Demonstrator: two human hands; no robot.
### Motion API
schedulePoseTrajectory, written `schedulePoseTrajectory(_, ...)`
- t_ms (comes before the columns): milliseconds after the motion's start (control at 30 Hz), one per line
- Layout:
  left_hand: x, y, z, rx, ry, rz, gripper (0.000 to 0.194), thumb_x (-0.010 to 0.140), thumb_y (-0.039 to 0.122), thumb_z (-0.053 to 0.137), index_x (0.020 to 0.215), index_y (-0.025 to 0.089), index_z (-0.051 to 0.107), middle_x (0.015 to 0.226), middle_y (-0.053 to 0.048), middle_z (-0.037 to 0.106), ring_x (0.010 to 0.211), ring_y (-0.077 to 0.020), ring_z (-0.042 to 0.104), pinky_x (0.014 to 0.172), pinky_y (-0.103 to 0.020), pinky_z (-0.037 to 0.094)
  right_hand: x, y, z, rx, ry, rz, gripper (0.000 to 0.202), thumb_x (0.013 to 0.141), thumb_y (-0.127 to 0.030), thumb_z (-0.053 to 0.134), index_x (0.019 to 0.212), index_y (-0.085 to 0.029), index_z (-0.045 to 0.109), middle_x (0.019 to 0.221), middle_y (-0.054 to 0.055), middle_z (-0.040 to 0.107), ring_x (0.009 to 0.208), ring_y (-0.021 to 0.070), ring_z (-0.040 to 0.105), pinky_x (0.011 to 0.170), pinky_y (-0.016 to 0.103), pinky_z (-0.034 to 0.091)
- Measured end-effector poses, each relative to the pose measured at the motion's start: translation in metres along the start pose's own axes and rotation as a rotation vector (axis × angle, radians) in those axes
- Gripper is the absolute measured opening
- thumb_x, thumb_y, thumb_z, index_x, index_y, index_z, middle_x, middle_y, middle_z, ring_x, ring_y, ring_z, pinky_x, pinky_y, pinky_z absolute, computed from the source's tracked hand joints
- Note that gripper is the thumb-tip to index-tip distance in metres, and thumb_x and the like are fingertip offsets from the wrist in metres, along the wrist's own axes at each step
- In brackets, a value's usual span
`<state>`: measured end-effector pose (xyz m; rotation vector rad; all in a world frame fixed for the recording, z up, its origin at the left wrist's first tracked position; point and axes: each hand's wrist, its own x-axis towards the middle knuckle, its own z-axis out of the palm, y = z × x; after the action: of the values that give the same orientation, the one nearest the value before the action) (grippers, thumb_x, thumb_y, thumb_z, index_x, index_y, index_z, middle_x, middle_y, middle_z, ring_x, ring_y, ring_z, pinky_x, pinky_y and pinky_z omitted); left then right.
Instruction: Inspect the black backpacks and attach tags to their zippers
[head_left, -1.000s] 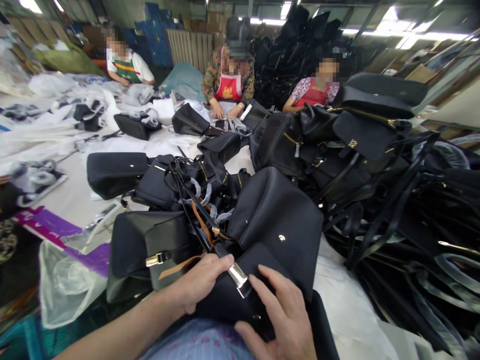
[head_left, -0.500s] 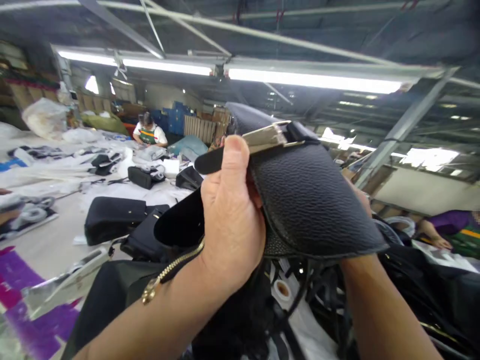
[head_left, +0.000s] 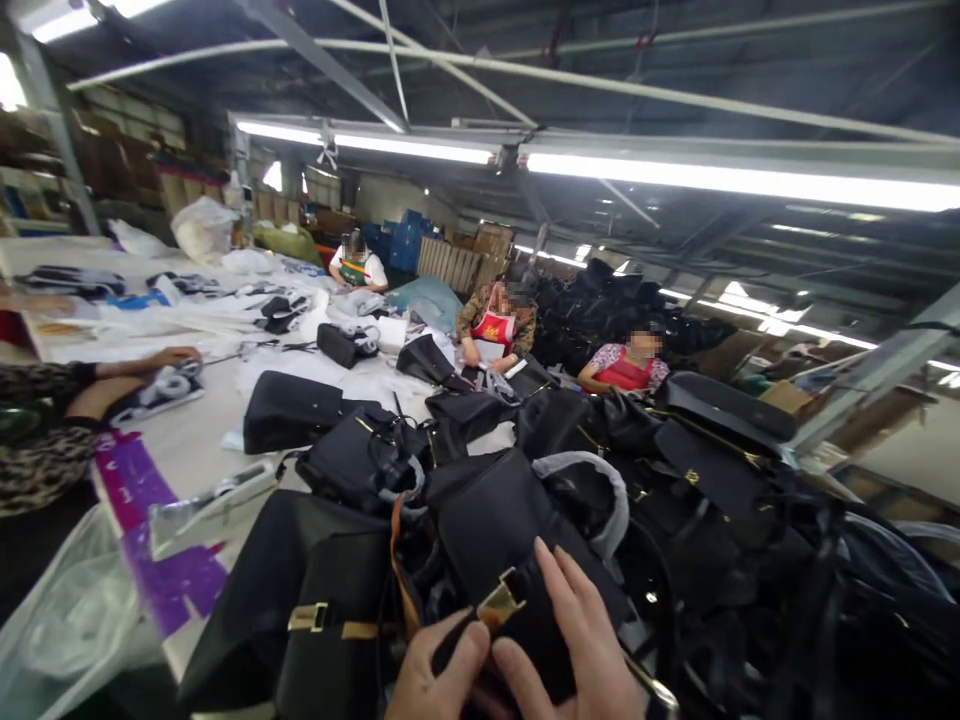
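A black leather bag (head_left: 487, 510) lies in front of me, with a gold clasp (head_left: 501, 600) on its flap and a grey-wrapped handle (head_left: 611, 490) arching at its far side. My left hand (head_left: 442, 670) is closed, thumb and fingers pinching the short black strap tab (head_left: 450, 638) beside the clasp. On the flap to the right of the clasp, my right hand (head_left: 577, 645) is open with its fingers stretched out. Its thumb points toward the clasp. A second black bag (head_left: 322, 580) with a gold buckle and a tan strap (head_left: 403, 570) lies to the left.
Many black bags (head_left: 720, 470) are heaped to the right. A boxy black bag (head_left: 289, 410) stands on the white table (head_left: 217, 400) at left. Purple sheeting (head_left: 161, 550) and clear plastic (head_left: 75, 600) lie nearer. Co-workers (head_left: 495, 325) sit across; another's arm (head_left: 142, 365) reaches in from the left.
The black bag held up before my face is now down among the other bags. My left hand has moved to the strap tab, and my right hand has come into view on the flap.
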<state>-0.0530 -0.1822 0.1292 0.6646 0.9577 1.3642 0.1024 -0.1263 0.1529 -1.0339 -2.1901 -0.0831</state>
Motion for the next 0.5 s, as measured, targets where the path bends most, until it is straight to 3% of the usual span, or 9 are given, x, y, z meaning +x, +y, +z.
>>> schedulePoseTrajectory(167, -0.006, 0.031, -0.006, 0.154, -0.292, 0.050, 0.048, 0.072, 0.059, 0.069, 0.079, 0.011, 0.073, 0.078, -0.007, 0.066, 0.063, -0.0145, 0.060, 0.061, -0.025, 0.050, -0.004, 0.005, -0.008, -0.019, -0.132, -0.024, 0.056, 0.091, -0.033, 0.053, 0.145, -0.032, 0.039, 0.146, 0.011, 0.045, 0.126, 0.0318, 0.052, 0.094, 0.046, 0.054)
schedulePoseTrajectory(267, -0.003, 0.045, -0.016, 0.142, -0.456, -0.155, 0.047, 0.068, 0.054, 0.071, 0.080, 0.009, 0.072, 0.080, -0.010, 0.068, 0.063, -0.0144, 0.061, 0.061, -0.024, 0.050, -0.010, 0.008, -0.010, -0.072, -0.165, -0.047, 0.056, 0.090, -0.034, 0.056, 0.144, -0.035, 0.040, 0.149, 0.011, 0.042, 0.129, 0.0374, 0.047, 0.095, 0.061, 0.048)
schedulePoseTrajectory(367, 0.003, 0.047, -0.021, 0.097, -0.390, -0.311, 0.063, 0.067, 0.068, 0.065, 0.096, 0.011, 0.067, 0.077, -0.009, 0.068, 0.058, -0.0161, 0.062, 0.051, -0.025, 0.050, -0.018, 0.002, -0.004, -0.069, -0.144, -0.073, 0.056, 0.088, -0.032, 0.059, 0.142, -0.037, 0.043, 0.150, 0.013, 0.039, 0.129, 0.0403, 0.046, 0.094, 0.068, 0.043)
schedulePoseTrajectory(500, 0.006, 0.038, -0.013, 0.253, -0.203, -0.288, 0.069, 0.073, 0.079, 0.049, 0.092, 0.014, 0.061, 0.046, 0.003, 0.052, 0.034, -0.0099, 0.042, 0.038, -0.021, 0.036, -0.030, -0.009, 0.004, -0.024, -0.030, -0.036, 0.043, 0.086, -0.027, 0.061, 0.128, -0.033, 0.059, 0.148, 0.014, 0.042, 0.127, 0.0403, 0.049, 0.095, 0.073, 0.039)
